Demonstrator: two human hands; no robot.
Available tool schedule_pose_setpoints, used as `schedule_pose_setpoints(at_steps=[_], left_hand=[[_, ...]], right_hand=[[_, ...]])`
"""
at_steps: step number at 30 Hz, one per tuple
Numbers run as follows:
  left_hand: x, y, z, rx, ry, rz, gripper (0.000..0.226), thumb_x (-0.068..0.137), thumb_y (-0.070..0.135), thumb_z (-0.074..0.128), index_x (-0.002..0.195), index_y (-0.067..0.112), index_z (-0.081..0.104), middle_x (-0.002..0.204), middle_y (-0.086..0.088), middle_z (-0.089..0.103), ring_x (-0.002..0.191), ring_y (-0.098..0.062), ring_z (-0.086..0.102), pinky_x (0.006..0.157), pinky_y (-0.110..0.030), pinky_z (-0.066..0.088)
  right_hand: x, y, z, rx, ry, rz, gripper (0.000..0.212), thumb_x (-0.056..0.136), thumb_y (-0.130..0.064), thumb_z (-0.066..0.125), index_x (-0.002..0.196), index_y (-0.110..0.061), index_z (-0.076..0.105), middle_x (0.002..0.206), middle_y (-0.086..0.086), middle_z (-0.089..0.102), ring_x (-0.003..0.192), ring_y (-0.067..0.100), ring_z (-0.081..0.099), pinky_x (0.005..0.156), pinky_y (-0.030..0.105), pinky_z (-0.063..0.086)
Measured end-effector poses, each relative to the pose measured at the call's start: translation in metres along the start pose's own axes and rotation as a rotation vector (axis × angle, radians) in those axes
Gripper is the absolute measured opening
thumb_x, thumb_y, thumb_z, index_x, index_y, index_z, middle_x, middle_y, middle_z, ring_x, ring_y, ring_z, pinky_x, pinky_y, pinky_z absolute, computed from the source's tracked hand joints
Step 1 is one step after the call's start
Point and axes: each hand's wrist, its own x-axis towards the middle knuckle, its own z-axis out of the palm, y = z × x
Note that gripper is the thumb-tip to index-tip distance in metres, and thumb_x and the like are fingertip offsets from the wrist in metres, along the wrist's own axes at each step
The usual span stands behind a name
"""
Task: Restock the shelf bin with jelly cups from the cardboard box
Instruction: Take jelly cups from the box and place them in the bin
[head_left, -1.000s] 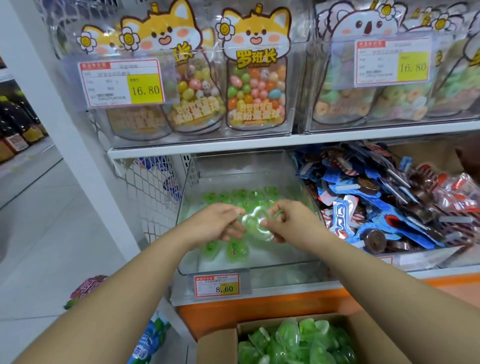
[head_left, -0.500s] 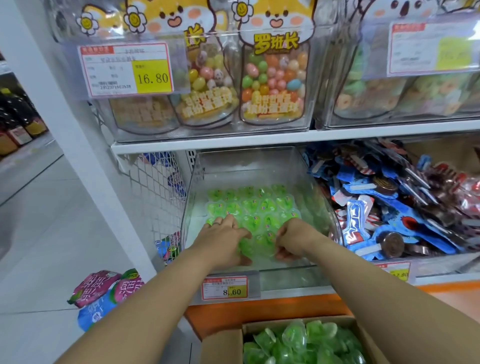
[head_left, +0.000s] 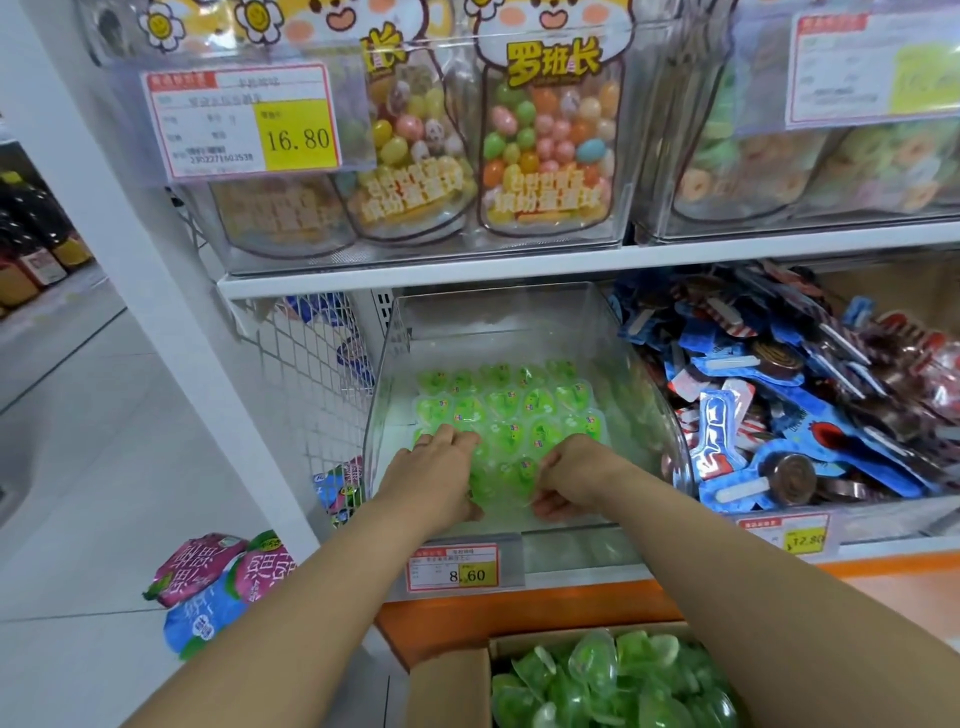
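Rows of green jelly cups (head_left: 519, 400) lie flat on the floor of the clear plastic shelf bin (head_left: 498, 312) on the lower shelf. Both of my hands reach inside the bin at its front. My left hand (head_left: 436, 467) rests on the front-left cups with its fingers stretched forward. My right hand (head_left: 571, 475) has its fingers curled down and pinches the front cups beside it. Below the shelf stands the open cardboard box (head_left: 452, 691), and loose green jelly cups (head_left: 597, 680) fill it.
A price tag reading 8.60 (head_left: 457, 569) hangs on the bin's front. A bin of blue and red snack packets (head_left: 779, 415) sits to the right. Candy bags in clear bins (head_left: 545, 145) fill the shelf above. Snack bags (head_left: 218, 582) lie on the floor left.
My hands carried the held jelly cups down into the bin and lowered them onto the front row. The camera moved closer to the shelf.
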Motion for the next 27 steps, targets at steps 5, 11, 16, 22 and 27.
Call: schedule_pose_setpoints(at_steps=[5, 11, 16, 22, 27], left_hand=[[0.0, -0.002, -0.004, -0.011, -0.092, 0.001, 0.075, 0.086, 0.029, 0.068, 0.147, 0.015, 0.028, 0.147, -0.006, 0.031, 0.134, -0.025, 0.034, 0.107, -0.039, 0.036], [0.003, -0.003, -0.009, 0.037, -0.087, 0.017, 0.059, 0.088, 0.026, 0.064, 0.14, 0.011, 0.041, 0.144, -0.007, 0.036, 0.129, -0.025, 0.041, 0.103, -0.04, 0.041], [0.006, -0.001, -0.01, 0.052, -0.148, -0.004, 0.076, 0.084, 0.039, 0.068, 0.147, 0.023, 0.03, 0.151, -0.004, 0.026, 0.135, -0.026, 0.033, 0.105, -0.042, 0.039], [0.005, -0.003, -0.01, 0.074, -0.139, -0.002, 0.071, 0.085, 0.037, 0.066, 0.146, 0.029, 0.032, 0.153, -0.004, 0.023, 0.136, -0.025, 0.031, 0.104, -0.041, 0.039], [0.007, -0.003, -0.011, 0.096, -0.156, -0.006, 0.07, 0.087, 0.035, 0.064, 0.147, 0.025, 0.029, 0.151, -0.006, 0.026, 0.135, -0.026, 0.034, 0.104, -0.04, 0.039]], right_hand=[[-0.006, 0.003, -0.008, -0.116, -0.036, -0.066, 0.036, 0.089, 0.004, 0.055, 0.123, 0.015, 0.048, 0.077, 0.013, 0.061, 0.071, 0.021, 0.061, 0.079, 0.035, 0.056], [-0.019, -0.004, -0.022, -0.738, 0.144, -0.444, 0.039, 0.091, -0.014, 0.055, 0.13, -0.016, 0.055, 0.118, 0.008, 0.063, 0.111, 0.022, 0.058, 0.091, 0.025, 0.043], [-0.015, -0.007, -0.009, -1.025, 0.084, -0.51, 0.062, 0.088, -0.038, 0.061, 0.144, -0.029, 0.035, 0.127, 0.001, 0.058, 0.121, 0.021, 0.05, 0.091, 0.033, 0.044], [-0.01, -0.004, -0.003, -1.073, 0.062, -0.51, 0.062, 0.087, -0.038, 0.063, 0.143, -0.03, 0.037, 0.134, 0.0, 0.052, 0.124, 0.021, 0.047, 0.093, 0.034, 0.044], [-0.01, -0.004, 0.0, -1.085, 0.086, -0.543, 0.057, 0.089, -0.032, 0.06, 0.142, -0.03, 0.038, 0.129, 0.002, 0.056, 0.12, 0.021, 0.051, 0.086, 0.031, 0.045]])
